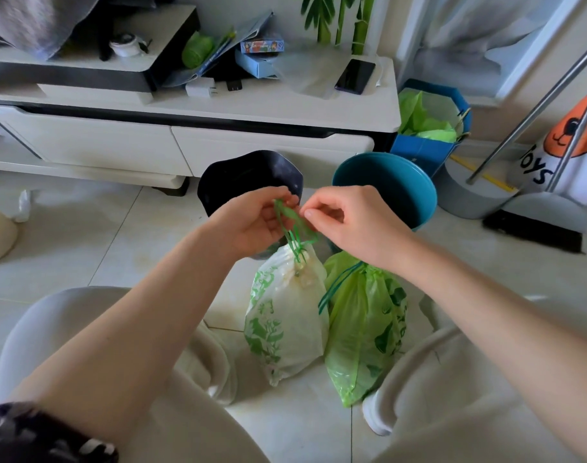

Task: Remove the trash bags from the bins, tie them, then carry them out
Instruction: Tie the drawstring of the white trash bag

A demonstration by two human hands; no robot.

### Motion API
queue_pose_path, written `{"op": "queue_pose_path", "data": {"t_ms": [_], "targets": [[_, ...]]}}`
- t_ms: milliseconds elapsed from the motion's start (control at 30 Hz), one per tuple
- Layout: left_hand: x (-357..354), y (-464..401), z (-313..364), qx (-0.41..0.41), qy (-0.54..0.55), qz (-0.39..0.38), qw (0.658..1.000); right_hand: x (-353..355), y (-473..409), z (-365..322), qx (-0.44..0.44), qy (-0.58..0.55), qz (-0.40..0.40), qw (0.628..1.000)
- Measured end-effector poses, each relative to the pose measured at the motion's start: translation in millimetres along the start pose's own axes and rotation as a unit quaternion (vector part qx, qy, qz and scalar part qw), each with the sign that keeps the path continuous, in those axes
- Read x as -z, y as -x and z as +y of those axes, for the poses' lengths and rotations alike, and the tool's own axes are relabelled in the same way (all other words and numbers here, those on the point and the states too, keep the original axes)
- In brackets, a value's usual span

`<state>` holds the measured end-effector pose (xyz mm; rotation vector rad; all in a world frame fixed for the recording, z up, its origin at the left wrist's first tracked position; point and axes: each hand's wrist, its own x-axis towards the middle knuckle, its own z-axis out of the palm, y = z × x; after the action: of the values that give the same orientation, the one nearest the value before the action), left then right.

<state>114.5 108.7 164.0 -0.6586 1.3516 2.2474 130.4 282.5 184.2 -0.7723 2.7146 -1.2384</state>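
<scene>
Two filled trash bags stand on the floor tiles between my knees. The white bag with green print (287,315) is on the left, the green bag (365,325) on the right with its dark drawstring hanging loose. My left hand (255,223) and my right hand (349,222) meet above the white bag, each pinching its green drawstring (294,225), which runs down to the bag's gathered neck. Behind my hands stand a black bin (248,175) and a teal bin (392,182), both without a liner.
A white TV cabinet (192,128) with a phone (355,76), boxes and papers runs across the back. A blue bin with a green liner (429,128) stands beside it. Metal poles and a broom head (532,230) are at the right.
</scene>
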Motion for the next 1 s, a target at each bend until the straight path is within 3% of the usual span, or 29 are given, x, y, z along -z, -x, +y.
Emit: {"op": "queue_pose_path", "data": {"t_ms": [133, 233, 367, 433, 500, 600, 667, 867, 1000], "targets": [[6, -5, 1, -0.013, 0.063, 0.033, 0.997, 9, -1, 38, -0.084, 0.01, 0.025, 0.996], [8, -4, -1, -0.021, 0.042, 0.026, 0.999, 18, 1, 87, -0.226, 0.043, 0.003, 0.973], [8, -3, -2, -0.028, 0.035, 0.024, 0.999, 17, 12, 145, -0.466, -0.02, -0.004, 0.884], [6, -2, -1, -0.036, 0.034, 0.018, 0.999, 14, 24, 156, -0.542, -0.065, -0.016, 0.838], [4, -1, 1, -0.054, 0.027, -0.005, 0.998, 12, 33, 161, -0.588, -0.186, -0.019, 0.787], [0, 0, 4, -0.079, 0.035, -0.027, 0.996, 12, 35, 167, -0.587, -0.404, 0.029, 0.701], [-2, 2, 5, -0.081, 0.025, -0.032, 0.996, 13, 30, 170, -0.559, -0.473, 0.074, 0.677], [-3, 2, 4, -0.06, -0.016, -0.032, 0.998, 18, 17, 168, -0.513, -0.541, 0.09, 0.661], [-1, 1, 6, -0.061, -0.024, -0.025, 0.998, 14, 14, 169, -0.525, -0.473, 0.122, 0.696]]}}
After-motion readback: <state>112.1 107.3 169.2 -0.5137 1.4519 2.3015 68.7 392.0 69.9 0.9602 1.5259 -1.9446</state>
